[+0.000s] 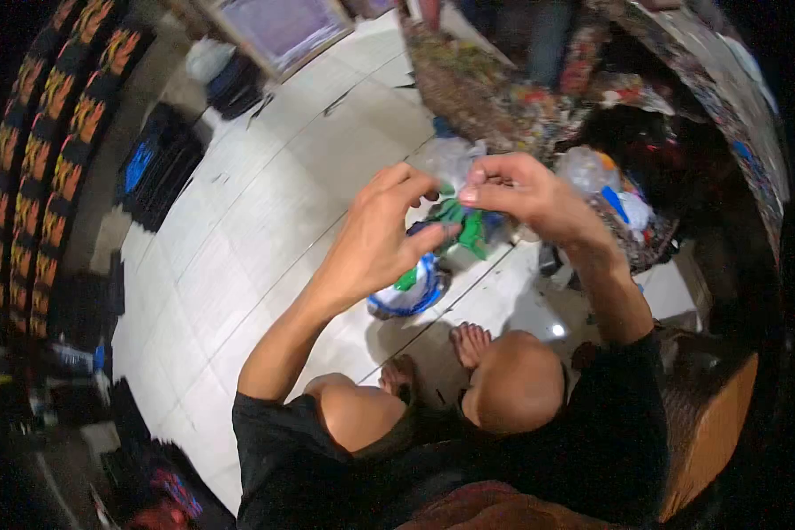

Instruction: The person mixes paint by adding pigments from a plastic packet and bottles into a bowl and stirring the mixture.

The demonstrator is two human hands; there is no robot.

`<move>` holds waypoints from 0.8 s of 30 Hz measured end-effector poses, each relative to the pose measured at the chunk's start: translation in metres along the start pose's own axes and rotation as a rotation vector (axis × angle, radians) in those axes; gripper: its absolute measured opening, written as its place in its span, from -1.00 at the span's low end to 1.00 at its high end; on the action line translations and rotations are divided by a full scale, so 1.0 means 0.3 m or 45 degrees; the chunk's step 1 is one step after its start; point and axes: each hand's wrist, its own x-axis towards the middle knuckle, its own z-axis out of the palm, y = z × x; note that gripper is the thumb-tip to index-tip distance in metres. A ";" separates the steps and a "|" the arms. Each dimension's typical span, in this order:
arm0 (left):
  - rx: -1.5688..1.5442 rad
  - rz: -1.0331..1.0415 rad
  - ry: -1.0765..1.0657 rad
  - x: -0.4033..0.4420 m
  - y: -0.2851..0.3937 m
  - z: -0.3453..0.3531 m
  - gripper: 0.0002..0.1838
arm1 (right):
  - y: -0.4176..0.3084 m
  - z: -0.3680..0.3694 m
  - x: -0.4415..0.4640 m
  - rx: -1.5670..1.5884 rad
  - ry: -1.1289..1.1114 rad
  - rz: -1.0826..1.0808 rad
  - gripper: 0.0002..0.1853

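Observation:
My left hand point(384, 221) is raised in front of me, its thumb apart from the curled fingers and nothing plainly held between them. Facing it, my right hand point(526, 196) is closed in a pinch; whatever is at the fingertips is too small or blurred to name. Crumpled green pieces point(473, 234), perhaps plastic or cloth, show just below and between the two hands. Under my left hand, a round container with a blue rim point(406, 309) sits on the floor, with a bit of green in it. My left hand hides part of this container.
White tiles point(238, 221) cover the floor around my bare feet. A heap of mixed scraps and plastic bags point(623, 203) lies at the right. Dark folded stacks point(163, 163) stand at the left, beside rows of printed black items point(40, 159). A framed panel point(278, 31) is at the top.

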 end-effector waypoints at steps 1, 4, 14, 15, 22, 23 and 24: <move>0.026 -0.041 0.011 -0.028 -0.030 -0.021 -0.79 | -0.015 0.041 0.044 -0.074 -0.318 -0.112 -0.69; -0.060 -0.231 -0.013 -0.112 -0.128 -0.058 -0.83 | 0.070 0.192 0.131 -0.002 -0.357 -0.158 -0.67; -0.264 -0.400 -0.020 -0.281 -0.386 -0.117 -0.75 | 0.506 0.313 0.221 0.075 -0.043 -0.130 -0.75; -0.245 -0.367 -0.027 -0.291 -0.390 -0.122 -0.74 | 0.538 0.336 0.203 0.104 -0.048 -0.113 -0.75; -0.325 -0.567 0.052 -0.315 -0.398 -0.114 -0.77 | 0.502 0.423 0.083 -0.124 0.256 -0.682 -0.86; -0.322 -0.578 0.065 -0.310 -0.385 -0.114 -0.77 | 0.500 0.433 0.069 -0.231 0.279 -0.883 -0.86; -0.360 -0.670 0.075 -0.293 -0.365 -0.114 -0.77 | 0.499 0.435 0.059 -0.344 0.303 -1.085 -0.85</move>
